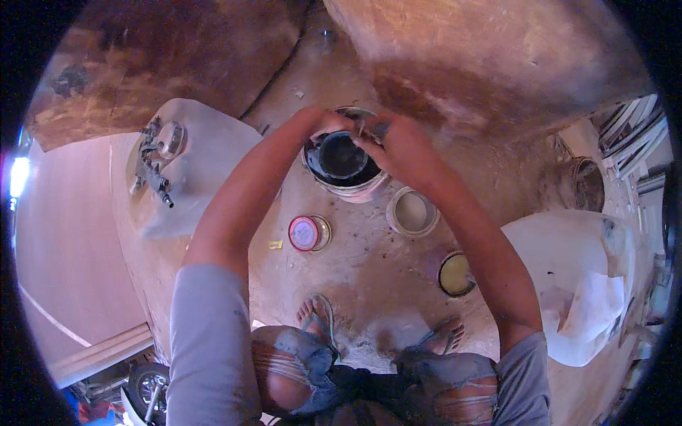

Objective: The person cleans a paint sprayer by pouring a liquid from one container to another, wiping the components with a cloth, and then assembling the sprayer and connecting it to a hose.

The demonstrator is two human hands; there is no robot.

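My left hand [331, 123] and my right hand [388, 139] meet over a bucket [354, 193] on the floor before me. Dark, glossy liquid [325, 173] shows inside the bucket. A round dark container [343, 154] sits within its mouth, and the fingers of both hands are at its far rim. Between my right fingers is a slim object [361, 128], too small and shadowed to name. Whether my left fingers grip the rim or only touch it is hidden.
Nearby stand a tin with a red-rimmed lid [304, 234], a pale tub [411, 212] and a tin of yellowish content [456, 274]. A spray gun [154, 173] rests on a white plastic container [205, 160] at left. Another white container [575, 287] lies right. Large brown surfaces [479, 48] rise ahead.
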